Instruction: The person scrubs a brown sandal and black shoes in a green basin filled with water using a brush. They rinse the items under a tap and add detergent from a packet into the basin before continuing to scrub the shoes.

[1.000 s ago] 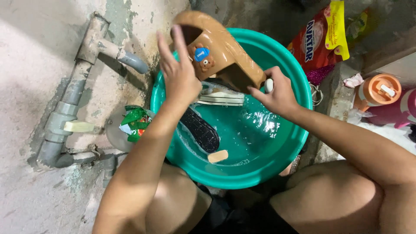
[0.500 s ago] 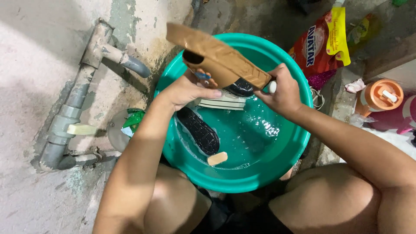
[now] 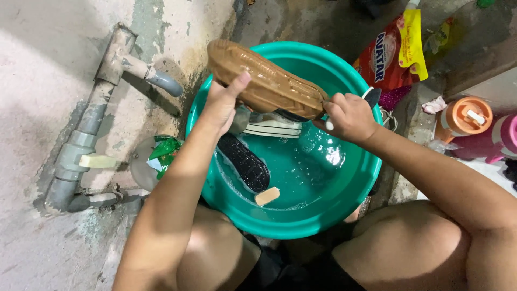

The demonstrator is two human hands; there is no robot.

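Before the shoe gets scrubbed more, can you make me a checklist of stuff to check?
1. Shoe held sole up over the basin: ok.
2. Left hand steadies the shoe at its end: ok.
3. Right hand closed on a white handle; brush head hidden: cannot tell.
4. Water in the basin: ok.
5. Soap bar within reach in the water: ok.
6. Tap turned off: cannot tell.
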